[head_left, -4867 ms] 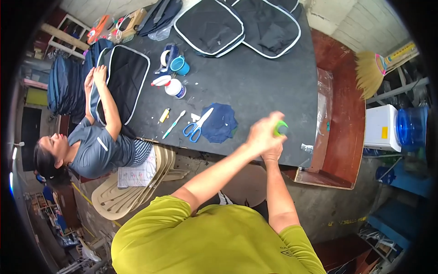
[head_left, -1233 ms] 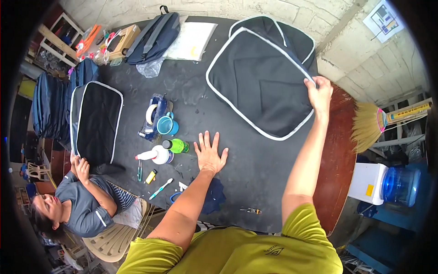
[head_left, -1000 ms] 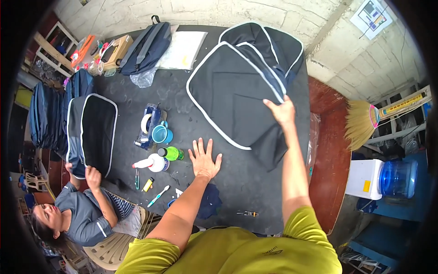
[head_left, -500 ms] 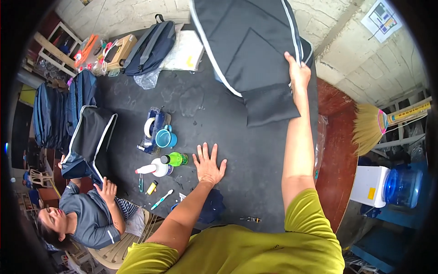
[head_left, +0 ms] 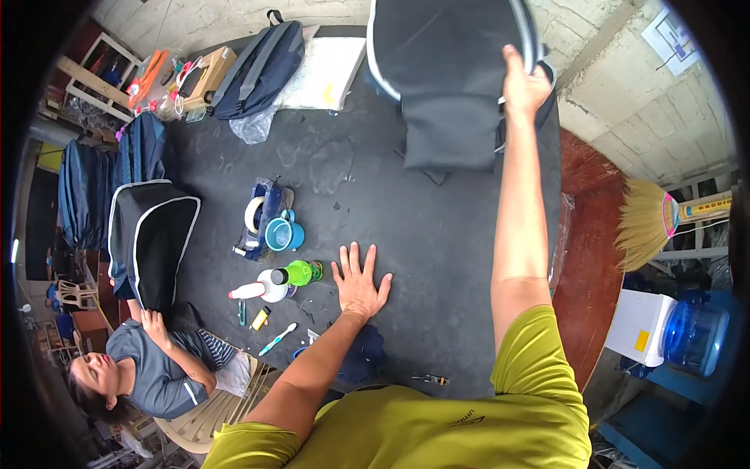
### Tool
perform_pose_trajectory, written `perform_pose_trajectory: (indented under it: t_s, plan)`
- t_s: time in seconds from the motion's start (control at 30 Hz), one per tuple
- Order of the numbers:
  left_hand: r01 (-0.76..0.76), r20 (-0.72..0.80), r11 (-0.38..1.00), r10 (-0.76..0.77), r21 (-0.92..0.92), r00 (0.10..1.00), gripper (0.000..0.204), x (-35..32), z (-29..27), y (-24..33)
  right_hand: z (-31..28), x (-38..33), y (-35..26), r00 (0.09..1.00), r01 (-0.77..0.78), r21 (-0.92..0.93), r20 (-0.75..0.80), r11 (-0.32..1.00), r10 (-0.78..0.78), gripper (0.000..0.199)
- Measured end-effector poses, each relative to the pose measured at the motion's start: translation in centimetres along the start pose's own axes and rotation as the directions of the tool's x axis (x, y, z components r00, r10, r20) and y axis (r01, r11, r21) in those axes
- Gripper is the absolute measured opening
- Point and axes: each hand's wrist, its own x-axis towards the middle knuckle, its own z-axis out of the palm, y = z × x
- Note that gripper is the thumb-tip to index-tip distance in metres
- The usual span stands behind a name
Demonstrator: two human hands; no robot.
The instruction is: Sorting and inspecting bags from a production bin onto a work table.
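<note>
My right hand (head_left: 524,87) reaches to the far side of the table and grips the white-piped edge of a black backpack (head_left: 449,55). A loose black flap (head_left: 451,133) hangs from its near end. The bag's far end is cut off by the picture's upper edge. Flat on the dark tabletop lies my left hand (head_left: 361,279), fingers spread and holding nothing. Just left of it stand a green bottle (head_left: 305,273) with a black cap and a white bottle (head_left: 273,286) with a pinkish nozzle. A blue mug (head_left: 283,234) sits beyond them beside a tape dispenser (head_left: 266,205).
A co-worker at the left handles another black bag (head_left: 160,234) with white piping. A toothbrush (head_left: 278,339) and a yellow lighter (head_left: 261,318) lie near the table's front. At the back are a navy backpack (head_left: 262,70) and white sheets (head_left: 332,74). A broom (head_left: 644,223) stands right.
My right hand has moved the black backpack slightly farther away and to the right, and its flap has shifted. My left hand stays put. The co-worker's bag has turned and its top has spread.
</note>
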Motion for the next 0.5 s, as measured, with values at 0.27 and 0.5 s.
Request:
perform_pose_trajectory:
  t_s: [0.27, 0.5]
  plan:
    - [0.007, 0.017, 1.0, -0.008, 0.013, 1.0, 0.08, 0.2, -0.1, 0.0, -4.2, 0.9, 5.6, 0.902, -0.324, -0.017, -0.308, 0.946, 0.304, 0.057]
    - [0.018, 0.015, 1.0, -0.018, 0.008, 1.0, 0.08, -0.1, 0.0, -0.4, -7.3, -3.5, 12.4, 0.566, -0.821, -0.308, -0.558, 0.481, 0.607, 0.091]
